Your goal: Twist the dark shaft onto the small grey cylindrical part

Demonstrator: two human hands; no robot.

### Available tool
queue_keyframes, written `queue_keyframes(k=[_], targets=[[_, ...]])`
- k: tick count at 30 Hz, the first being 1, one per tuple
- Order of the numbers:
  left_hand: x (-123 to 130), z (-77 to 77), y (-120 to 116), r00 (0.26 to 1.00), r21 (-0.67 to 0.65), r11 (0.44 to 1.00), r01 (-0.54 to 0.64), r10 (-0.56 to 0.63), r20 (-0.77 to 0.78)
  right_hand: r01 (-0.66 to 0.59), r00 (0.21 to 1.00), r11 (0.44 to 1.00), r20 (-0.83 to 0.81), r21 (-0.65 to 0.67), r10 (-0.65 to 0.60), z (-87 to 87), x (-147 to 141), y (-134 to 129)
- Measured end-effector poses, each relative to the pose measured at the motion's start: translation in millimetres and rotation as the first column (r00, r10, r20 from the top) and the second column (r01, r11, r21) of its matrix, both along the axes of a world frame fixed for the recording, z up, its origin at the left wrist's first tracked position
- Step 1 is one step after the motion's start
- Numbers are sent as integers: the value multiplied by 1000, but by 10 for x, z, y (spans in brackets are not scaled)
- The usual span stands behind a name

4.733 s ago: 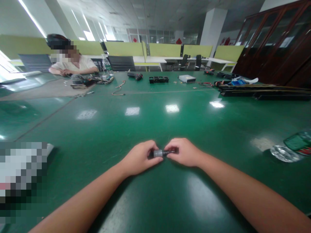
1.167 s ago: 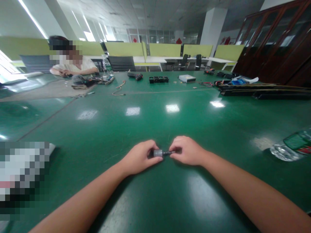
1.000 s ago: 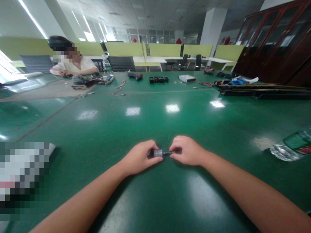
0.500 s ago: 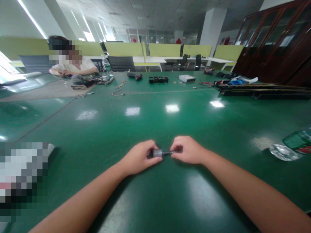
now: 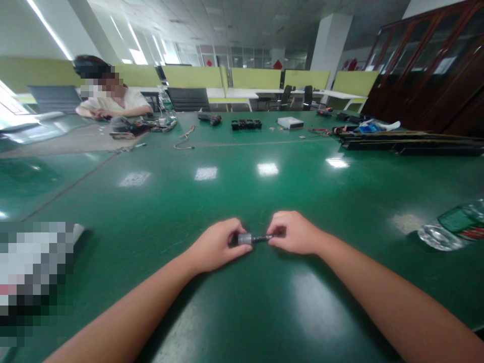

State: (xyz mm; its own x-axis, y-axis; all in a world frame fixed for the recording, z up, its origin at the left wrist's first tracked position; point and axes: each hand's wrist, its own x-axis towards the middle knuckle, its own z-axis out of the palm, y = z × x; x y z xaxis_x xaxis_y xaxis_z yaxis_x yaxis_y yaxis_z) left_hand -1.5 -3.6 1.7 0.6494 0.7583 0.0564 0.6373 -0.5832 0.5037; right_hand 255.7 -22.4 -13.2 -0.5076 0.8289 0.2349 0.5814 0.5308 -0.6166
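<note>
Low over the green tabletop point(image 5: 242, 191), a small grey cylinder point(image 5: 245, 239) with a thin dark shaft point(image 5: 260, 238) lies level between my two hands. My left hand point(image 5: 217, 244) is closed on the cylinder, thumb below and fingers behind. At the other end, my right hand point(image 5: 289, 233) pinches the shaft's tip between thumb and fingertips. The shaft's middle shows in the gap between the hands; both outer ends are partly covered by fingers. The exact kind of this part is too small to tell.
A clear plastic bottle point(image 5: 440, 237) lies at the right edge. A blurred-out box point(image 5: 34, 267) is at the left. Across the table sit a black block point(image 5: 246, 124), a silver box point(image 5: 290, 123), dark rails point(image 5: 408, 141) and a cable point(image 5: 183, 143). A person point(image 5: 113, 103) sits far left.
My right hand has shifted very slightly to the right, so a little more of the dark shaft shows. The left hand keeps its hold on the cylinder.
</note>
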Motion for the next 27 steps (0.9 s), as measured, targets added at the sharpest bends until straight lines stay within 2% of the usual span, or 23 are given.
queue_keyframes(k=[18,27], targets=[[-4,-15,2,1000,-1,1000,-2,2,-7,-13,998,1000,54,-9,13,53,64,3],[-5,-15,3,1000,1,1000,-2,2,-13,28,994,999,103,-19,-26,107,113,1]])
